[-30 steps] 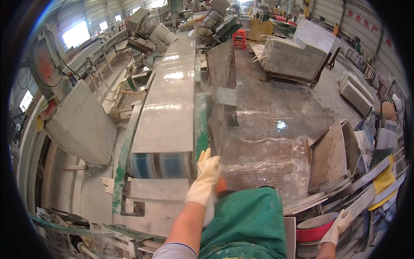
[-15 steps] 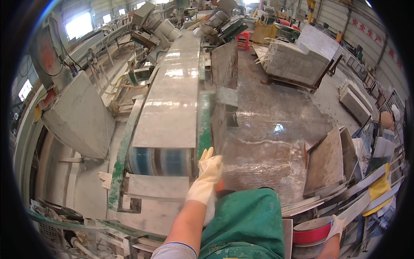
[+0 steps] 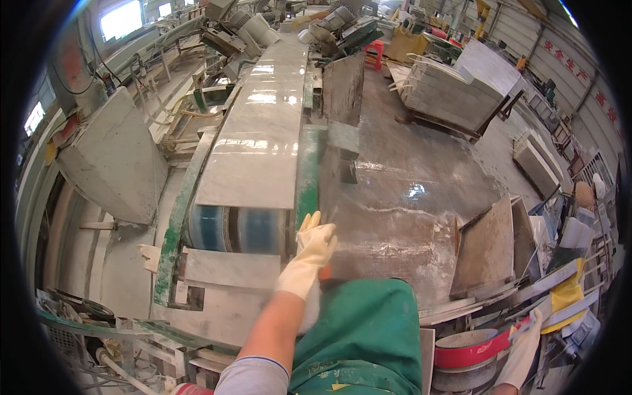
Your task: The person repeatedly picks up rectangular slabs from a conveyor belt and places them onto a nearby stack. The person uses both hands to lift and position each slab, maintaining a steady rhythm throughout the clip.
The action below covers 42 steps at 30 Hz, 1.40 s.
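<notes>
My left hand (image 3: 315, 247), in a cream rubber glove, is at the near end of the green conveyor rail (image 3: 307, 178), two fingers stretched forward; its other fingers are partly hidden. Just left of it, a pale polished stone slab (image 3: 250, 164) lies along the conveyor, its near edge above a blue roller (image 3: 258, 229). At the lower right, my gloved right hand (image 3: 528, 337) is closed on the end of a red tape (image 3: 464, 355). This tape wraps a round drum-like thing (image 3: 464, 380) and stretches from it to my fingers.
A tilted grey slab-like panel (image 3: 112, 161) stands left of the conveyor. Stacked pale stone blocks (image 3: 441, 95) sit on a pallet across the wet floor (image 3: 408, 197). Brown boards (image 3: 487, 243) lean at right, near a yellow cloth (image 3: 567, 289). Motor housings (image 3: 257, 33) flank the far conveyor.
My right hand has moved right and up, away from the drum, drawing out a length of red tape. My left hand stays by the rail end. The whole view has shifted slightly.
</notes>
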Each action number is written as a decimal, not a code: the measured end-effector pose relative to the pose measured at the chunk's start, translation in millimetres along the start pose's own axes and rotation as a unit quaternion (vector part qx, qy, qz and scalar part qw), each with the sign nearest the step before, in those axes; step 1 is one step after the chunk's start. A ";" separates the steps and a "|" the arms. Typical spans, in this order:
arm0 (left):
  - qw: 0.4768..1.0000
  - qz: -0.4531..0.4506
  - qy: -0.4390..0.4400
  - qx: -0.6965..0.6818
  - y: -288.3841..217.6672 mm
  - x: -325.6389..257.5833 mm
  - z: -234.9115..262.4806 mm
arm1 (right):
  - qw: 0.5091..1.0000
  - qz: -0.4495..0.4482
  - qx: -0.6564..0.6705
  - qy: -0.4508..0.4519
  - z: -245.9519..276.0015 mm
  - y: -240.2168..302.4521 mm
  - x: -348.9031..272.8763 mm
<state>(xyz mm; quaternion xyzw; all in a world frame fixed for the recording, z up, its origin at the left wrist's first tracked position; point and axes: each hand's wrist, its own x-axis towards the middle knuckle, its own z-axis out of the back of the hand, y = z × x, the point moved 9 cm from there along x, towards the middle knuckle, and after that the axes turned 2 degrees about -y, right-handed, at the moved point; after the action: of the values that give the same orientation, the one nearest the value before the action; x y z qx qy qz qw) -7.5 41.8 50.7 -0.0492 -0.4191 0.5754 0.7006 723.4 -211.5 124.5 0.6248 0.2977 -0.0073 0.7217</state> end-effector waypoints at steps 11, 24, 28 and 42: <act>0.660 0.376 0.112 -0.641 -99.5 -9.8 -6.8 | 0.769 0.300 -0.232 0.515 -349.9 -24.3 -290.9; 0.576 0.462 -0.358 -0.571 89.3 -98.1 137.7 | 0.255 0.773 -0.235 0.530 -506.3 -171.1 -505.7; 0.598 0.487 -0.337 -0.540 143.5 -106.4 141.4 | 0.295 0.781 -0.249 0.491 -494.9 -138.6 -420.1; 0.579 0.512 -0.340 -0.535 175.2 -96.6 122.3 | 0.643 0.537 -0.417 0.354 -318.8 -69.0 -145.6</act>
<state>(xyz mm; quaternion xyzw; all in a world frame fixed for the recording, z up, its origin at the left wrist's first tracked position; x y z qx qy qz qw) -219.0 -32.3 -18.5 -0.4222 -0.7642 0.4841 -0.0576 443.2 9.6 113.1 0.2632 0.1142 0.7280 0.6227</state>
